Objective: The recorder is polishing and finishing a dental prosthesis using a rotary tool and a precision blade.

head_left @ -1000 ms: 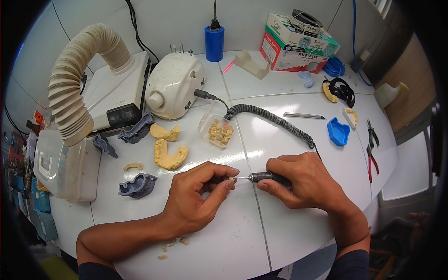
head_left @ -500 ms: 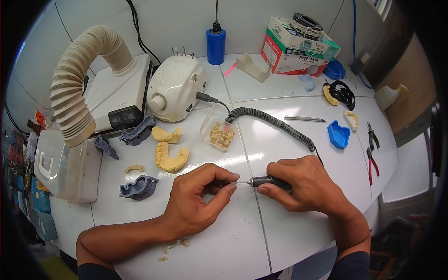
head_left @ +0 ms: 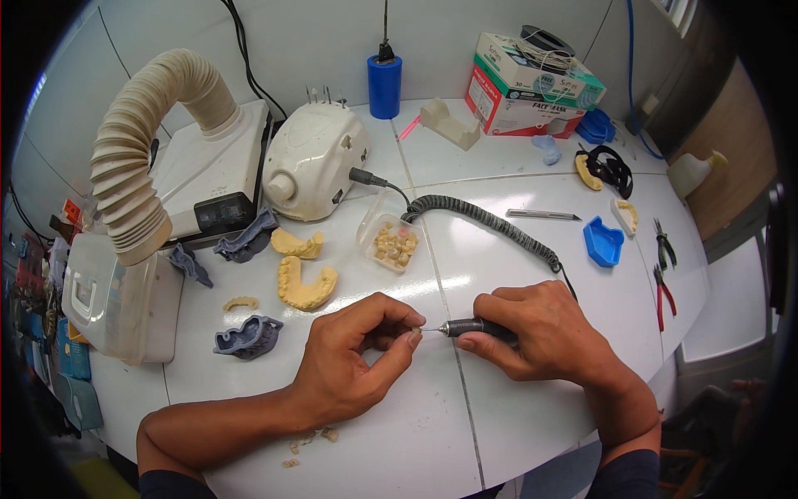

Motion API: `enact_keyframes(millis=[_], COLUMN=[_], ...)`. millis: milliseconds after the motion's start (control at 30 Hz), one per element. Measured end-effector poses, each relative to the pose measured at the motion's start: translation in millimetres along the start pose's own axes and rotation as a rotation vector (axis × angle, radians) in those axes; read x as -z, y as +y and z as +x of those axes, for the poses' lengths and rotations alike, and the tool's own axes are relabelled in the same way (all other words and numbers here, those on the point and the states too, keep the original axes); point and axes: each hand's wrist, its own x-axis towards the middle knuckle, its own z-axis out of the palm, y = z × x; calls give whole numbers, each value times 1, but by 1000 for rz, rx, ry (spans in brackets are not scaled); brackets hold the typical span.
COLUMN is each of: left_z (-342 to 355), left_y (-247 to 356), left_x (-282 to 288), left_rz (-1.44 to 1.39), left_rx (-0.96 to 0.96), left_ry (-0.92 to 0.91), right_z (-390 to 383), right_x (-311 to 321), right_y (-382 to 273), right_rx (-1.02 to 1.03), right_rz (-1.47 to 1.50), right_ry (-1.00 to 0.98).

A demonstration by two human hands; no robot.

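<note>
My right hand (head_left: 544, 331) is wrapped round a black rotary handpiece (head_left: 478, 328) with a metal collar. Its thin bur (head_left: 433, 329) points left and meets the fingertips of my left hand (head_left: 357, 353). Thumb and forefinger there pinch a tiny tooth-coloured piece (head_left: 416, 331), mostly hidden by the fingers. A coiled black cord (head_left: 486, 218) links the handpiece side to the white control unit (head_left: 312, 158). Beyond my hands sits a small clear box (head_left: 394, 264) of yellowish tooth-like pieces (head_left: 394, 243).
Yellow dental casts (head_left: 304, 287) and grey moulds (head_left: 248, 337) lie left. A ribbed hose (head_left: 129, 150) arches over a lidded plastic box (head_left: 125, 308). On the right are a blue tray (head_left: 603, 241), a knife (head_left: 543, 214) and pliers (head_left: 664, 295). Loose chips (head_left: 307, 441) lie near my left forearm.
Both hands keep nearly the same pose, with the bur still at the left fingertips. The view has shifted very slightly.
</note>
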Motion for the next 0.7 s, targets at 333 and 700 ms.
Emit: enact_keyframes(millis=[333,700], left_z=[2,1], left_y=[-1,3], left_x=[1,0], left_rz=[14,7], left_rx=[-23,40], left_ry=[-8,0], right_z=[1,1], right_x=[1,1], right_y=[-2,1], right_rx=[-3,-7], right_rz=[-16,19], right_ry=[-5,16])
